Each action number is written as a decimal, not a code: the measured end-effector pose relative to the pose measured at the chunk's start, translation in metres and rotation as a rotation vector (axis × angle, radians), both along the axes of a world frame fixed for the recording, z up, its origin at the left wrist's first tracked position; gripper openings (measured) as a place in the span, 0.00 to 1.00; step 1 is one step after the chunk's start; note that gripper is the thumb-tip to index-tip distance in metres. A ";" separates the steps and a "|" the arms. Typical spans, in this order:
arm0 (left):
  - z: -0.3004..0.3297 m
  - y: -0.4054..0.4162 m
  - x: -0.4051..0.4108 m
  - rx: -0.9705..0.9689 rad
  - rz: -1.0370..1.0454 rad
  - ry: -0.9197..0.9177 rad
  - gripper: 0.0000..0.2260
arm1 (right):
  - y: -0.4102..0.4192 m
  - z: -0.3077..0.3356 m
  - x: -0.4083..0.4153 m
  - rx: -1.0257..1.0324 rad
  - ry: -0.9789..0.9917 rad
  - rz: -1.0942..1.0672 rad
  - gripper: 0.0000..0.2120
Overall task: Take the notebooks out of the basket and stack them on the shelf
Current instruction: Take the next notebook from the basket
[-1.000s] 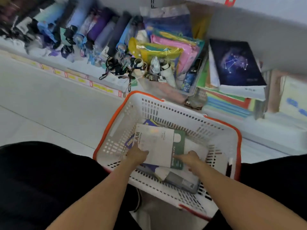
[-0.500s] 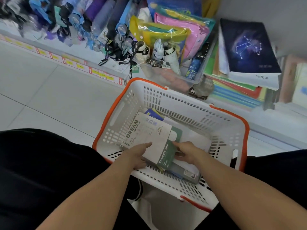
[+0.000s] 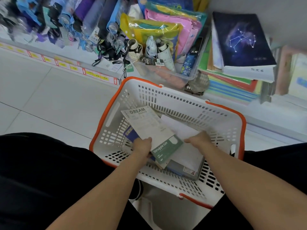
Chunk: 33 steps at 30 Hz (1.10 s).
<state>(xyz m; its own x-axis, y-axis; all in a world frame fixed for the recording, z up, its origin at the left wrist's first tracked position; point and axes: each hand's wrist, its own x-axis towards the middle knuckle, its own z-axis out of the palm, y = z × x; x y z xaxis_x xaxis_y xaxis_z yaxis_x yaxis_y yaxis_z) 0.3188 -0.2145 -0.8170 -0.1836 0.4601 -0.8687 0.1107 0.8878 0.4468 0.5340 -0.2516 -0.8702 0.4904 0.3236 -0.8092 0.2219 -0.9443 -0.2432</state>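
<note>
Step in hand as I read it: lifting notebooks out of the basket [image 3: 221, 112]; left hand [image 3: 142, 147] grips the near edge of the white notebook [image 3: 146, 124] and the green notebook [image 3: 167, 150] under it, both tilted inside the basket. Right hand [image 3: 197, 139] lies on the loose white sheets [image 3: 179, 128]; I cannot tell whether its fingers are clamped. Next move calls for raising the pair over the rim toward the shelf [image 3: 274, 103]; lower notebooks are mostly covered.
</note>
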 end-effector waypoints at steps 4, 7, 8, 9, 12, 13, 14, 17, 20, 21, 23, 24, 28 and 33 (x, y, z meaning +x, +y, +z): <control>0.026 -0.011 -0.004 0.354 -0.300 0.422 0.14 | 0.003 -0.017 0.003 -0.003 -0.170 0.499 0.60; 0.039 -0.009 -0.015 0.499 -0.341 0.538 0.13 | 0.000 -0.020 0.003 -0.044 -0.228 0.560 0.52; 0.040 -0.006 -0.019 0.511 -0.342 0.560 0.13 | -0.002 -0.019 0.003 -0.041 -0.240 0.578 0.49; 0.041 -0.001 -0.022 0.514 -0.339 0.577 0.13 | -0.003 -0.015 0.000 -0.035 -0.220 0.578 0.47; 0.041 0.005 -0.029 0.502 -0.315 0.584 0.13 | -0.002 -0.005 -0.005 0.040 -0.159 0.640 0.31; 0.041 0.005 -0.029 0.490 -0.293 0.570 0.13 | 0.002 0.005 -0.006 0.033 -0.146 0.696 0.27; 0.042 0.005 -0.029 0.474 -0.270 0.554 0.13 | 0.008 0.016 -0.008 0.021 -0.128 0.762 0.23; 0.049 0.002 -0.026 0.419 -0.181 0.495 0.12 | 0.028 0.069 -0.023 0.141 -0.070 0.879 0.11; 0.059 0.003 -0.019 0.379 -0.132 0.390 0.13 | 0.039 0.123 -0.057 0.392 -0.130 0.843 0.10; 0.063 0.004 -0.015 0.381 -0.102 0.328 0.13 | 0.039 0.142 -0.075 0.460 -0.168 0.868 0.09; 0.079 0.005 -0.010 0.375 0.051 0.072 0.13 | 0.029 0.172 -0.111 0.575 -0.249 1.012 0.06; 0.089 0.004 -0.010 0.364 0.130 -0.044 0.12 | 0.023 0.183 -0.127 0.613 -0.300 1.110 0.12; 0.123 0.001 -0.021 0.385 0.181 -0.188 0.17 | 0.016 0.204 -0.150 0.617 -0.302 1.192 0.26; 0.160 0.010 -0.043 0.541 0.067 -0.200 0.12 | 0.031 0.239 -0.139 0.641 0.217 1.040 0.25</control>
<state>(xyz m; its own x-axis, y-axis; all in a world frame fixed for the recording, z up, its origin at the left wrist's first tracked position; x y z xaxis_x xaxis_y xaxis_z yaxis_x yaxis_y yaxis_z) 0.2762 -0.2041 -0.6565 -0.0839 0.8415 -0.5337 -0.0715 0.5291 0.8455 0.3953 -0.2209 -0.6313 -0.3603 0.8455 -0.3941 0.6916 -0.0415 -0.7211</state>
